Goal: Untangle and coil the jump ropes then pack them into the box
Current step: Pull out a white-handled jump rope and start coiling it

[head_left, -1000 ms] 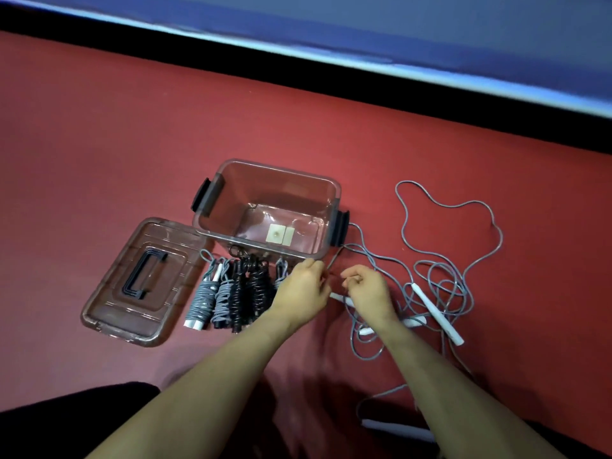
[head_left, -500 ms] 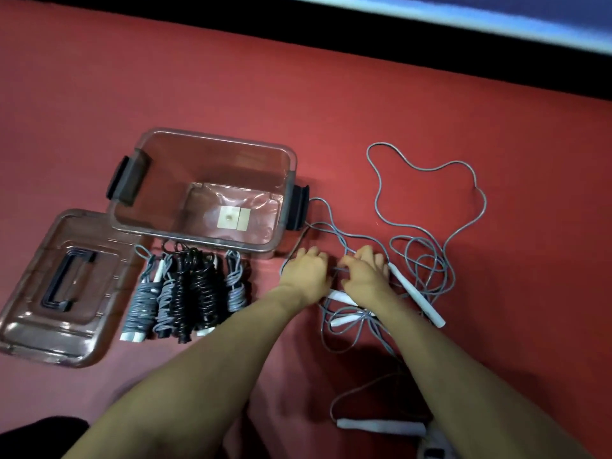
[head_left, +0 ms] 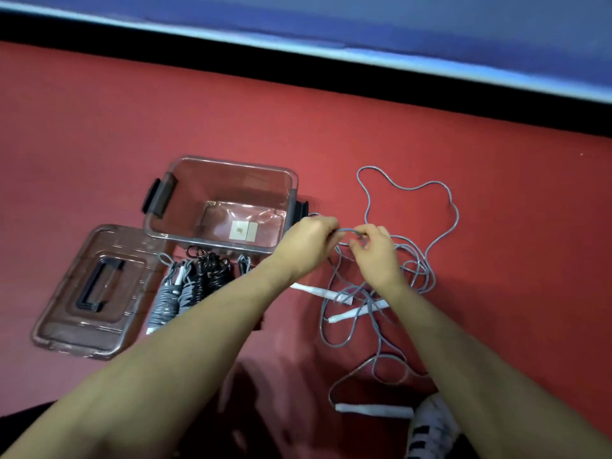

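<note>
Near handle (head_left: pixel 374 410) lies loose by the shoe (head_left: pixel 430 425); both hands pinch one grey cord (head_left: pixel 410 266) loop just right of the box (head_left: pixel 198 241), left hand (head_left: pixel 311 243), right hand (head_left: pixel 374 250). Risk: pulling now likely cinches the tangle or drags cord into the coils (head_left: pixel 188 286)

Person, head-cam view. Two forearms seen, both bare from approx. elbow to wrist; no sleeves visible w/in frame. No watch, bracelet or rings seen on either wrist or hand. No gloves worn. Left hand (head_left: pixel 309 245): bare, fingers only partly shown. Right hand (head_left: pixel 376 255): bare, back of hand shown, nails too blurred to be described. Dark garment (head_left: pixel 20 422), prob. black, seen at bottom-left edge under left forearm; cut cannot be told. Shoe (head_left: pixel 430 425) seen at bottom right: white w/ black stripes, partly hidden by right forearm.
</note>
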A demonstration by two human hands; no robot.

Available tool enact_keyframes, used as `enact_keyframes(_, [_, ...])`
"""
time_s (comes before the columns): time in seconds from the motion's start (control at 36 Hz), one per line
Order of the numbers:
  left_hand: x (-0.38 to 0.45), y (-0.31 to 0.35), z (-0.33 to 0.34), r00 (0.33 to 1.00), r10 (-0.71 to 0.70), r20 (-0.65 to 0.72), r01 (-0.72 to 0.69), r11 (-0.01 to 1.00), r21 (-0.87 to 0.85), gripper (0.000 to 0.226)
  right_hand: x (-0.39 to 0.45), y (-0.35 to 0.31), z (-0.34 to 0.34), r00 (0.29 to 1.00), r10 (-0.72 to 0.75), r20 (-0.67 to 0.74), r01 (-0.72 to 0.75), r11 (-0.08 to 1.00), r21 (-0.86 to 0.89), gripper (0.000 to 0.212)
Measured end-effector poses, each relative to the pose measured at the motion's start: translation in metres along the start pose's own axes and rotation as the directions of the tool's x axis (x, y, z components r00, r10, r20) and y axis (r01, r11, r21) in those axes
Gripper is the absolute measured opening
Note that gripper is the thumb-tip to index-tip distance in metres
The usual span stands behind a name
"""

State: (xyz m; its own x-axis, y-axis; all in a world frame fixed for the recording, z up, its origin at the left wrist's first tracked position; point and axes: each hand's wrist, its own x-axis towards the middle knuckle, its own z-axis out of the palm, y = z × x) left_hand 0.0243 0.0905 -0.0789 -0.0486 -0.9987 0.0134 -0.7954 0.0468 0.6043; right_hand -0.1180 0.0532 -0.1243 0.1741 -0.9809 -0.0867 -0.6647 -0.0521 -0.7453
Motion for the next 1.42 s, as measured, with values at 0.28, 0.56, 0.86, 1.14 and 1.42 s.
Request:
enact_keyframes(0.28, [-0.011, 0.073, -0.1, 0.957, 0.192, -0.217, -0.197, 0.98, -0.001, 0.024, -0.016, -0.07, -0.074, 0.997, 0.061, 0.057, -0.068, 0.988, 0.141, 0.03])
enact_keyframes(0.56, [-0.033, 0.157, -0.186, 0.903, 0.106, -0.416, -0.232, 0.936, -0.265, 0.017, -0.054, -0.14, -0.155, 0.963, -0.116, 0.244, 0.096, 0.991, 0.093, 0.025])
enact_keyframes(0.86, [-0.037, 0.192, -0.227, 0.88, -0.056, -0.471, -0.306, 0.692, -0.654, 0.012, -0.065, -0.189, -0.168, 0.954, -0.278, 0.112, 0.239, 0.932, 0.271, 0.017])
enact_keyframes(1.14, [-0.055, 0.141, -0.188, 0.981, -0.102, -0.163, 0.004, 0.86, -0.51, 0.025, -0.065, -0.218, -0.177, 0.947, -0.282, -0.151, 0.319, 0.792, 0.521, 0.017])
enact_keyframes(1.42, [-0.049, 0.14, -0.189, 0.994, 0.056, -0.094, -0.097, 0.848, -0.521, 0.013, -0.058, -0.221, -0.177, 0.963, -0.222, -0.151, 0.267, 0.735, 0.623, 0.015])
